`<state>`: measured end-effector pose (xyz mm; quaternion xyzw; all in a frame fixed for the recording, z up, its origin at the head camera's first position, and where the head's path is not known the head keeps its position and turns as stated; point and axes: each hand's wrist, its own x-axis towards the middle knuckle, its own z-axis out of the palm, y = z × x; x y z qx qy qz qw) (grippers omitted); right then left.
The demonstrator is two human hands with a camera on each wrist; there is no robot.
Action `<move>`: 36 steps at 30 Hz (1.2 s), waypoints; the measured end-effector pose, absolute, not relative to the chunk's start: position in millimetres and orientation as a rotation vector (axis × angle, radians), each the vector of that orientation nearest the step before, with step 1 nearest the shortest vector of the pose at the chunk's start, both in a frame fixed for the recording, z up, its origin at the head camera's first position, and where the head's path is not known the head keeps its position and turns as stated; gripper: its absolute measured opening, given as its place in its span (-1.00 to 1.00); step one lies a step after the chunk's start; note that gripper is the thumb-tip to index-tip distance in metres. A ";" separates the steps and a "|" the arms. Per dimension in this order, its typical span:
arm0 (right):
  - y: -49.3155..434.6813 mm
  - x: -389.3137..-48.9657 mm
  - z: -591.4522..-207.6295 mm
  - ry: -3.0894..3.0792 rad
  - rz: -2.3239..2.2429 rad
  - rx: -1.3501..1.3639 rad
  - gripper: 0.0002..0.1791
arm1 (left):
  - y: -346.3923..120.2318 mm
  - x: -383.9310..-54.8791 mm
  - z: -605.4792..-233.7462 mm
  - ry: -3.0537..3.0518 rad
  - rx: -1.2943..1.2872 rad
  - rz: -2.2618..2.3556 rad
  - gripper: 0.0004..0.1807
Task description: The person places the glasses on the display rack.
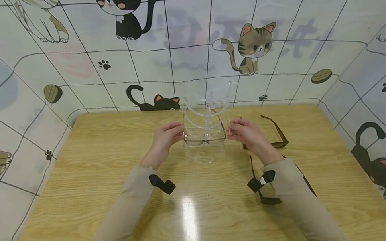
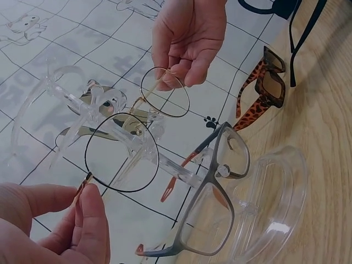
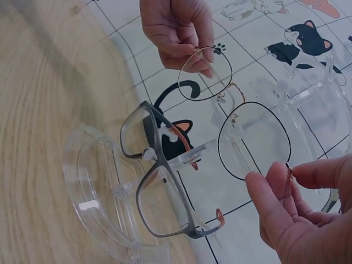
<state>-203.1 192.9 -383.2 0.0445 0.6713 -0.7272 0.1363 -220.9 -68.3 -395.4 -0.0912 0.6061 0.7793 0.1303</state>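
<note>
A pair of thin-rimmed round eyeglasses [image 2: 122, 157] is held level between both hands at a clear plastic display stand [image 1: 208, 114]. The left hand [image 1: 163, 142] pinches one side of the round glasses near the hinge, thumb against fingers. On the opposite side the right hand [image 1: 249, 135] pinches the other temple near its hinge. Grey rectangular eyeglasses [image 3: 161, 162] sit on a lower tier of the stand, below the round pair. Whether the round glasses touch the stand's support, I cannot tell.
Tortoiseshell sunglasses [image 1: 282, 144] lie on the wooden table [image 1: 112, 166] beyond the right hand. Black-framed glasses [image 1: 270, 200] lie nearer, partly under the right forearm. The stand's curved clear base [image 2: 300, 181] rests on the table. Cat-print walls [image 1: 185, 57] enclose the back and sides.
</note>
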 end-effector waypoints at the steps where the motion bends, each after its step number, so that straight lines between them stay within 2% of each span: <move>1: 192.9 -204.8 -382.7 1.932 -2.117 0.139 -0.91 | -67.8 -222.9 -395.5 1.754 -0.276 2.266 -0.66; 12: 191.4 -217.3 -382.4 1.898 -2.147 0.199 -0.84 | -63.1 -239.6 -399.5 1.748 -0.348 2.281 -0.65; 25: 191.1 -218.9 -387.3 1.907 -2.119 0.204 -0.85 | -61.1 -244.3 -405.1 1.758 -0.358 2.297 -0.65; 36: 190.2 -219.3 -394.6 1.933 -2.085 0.249 -0.76 | -59.4 -245.3 -406.5 1.761 -0.376 2.308 -0.65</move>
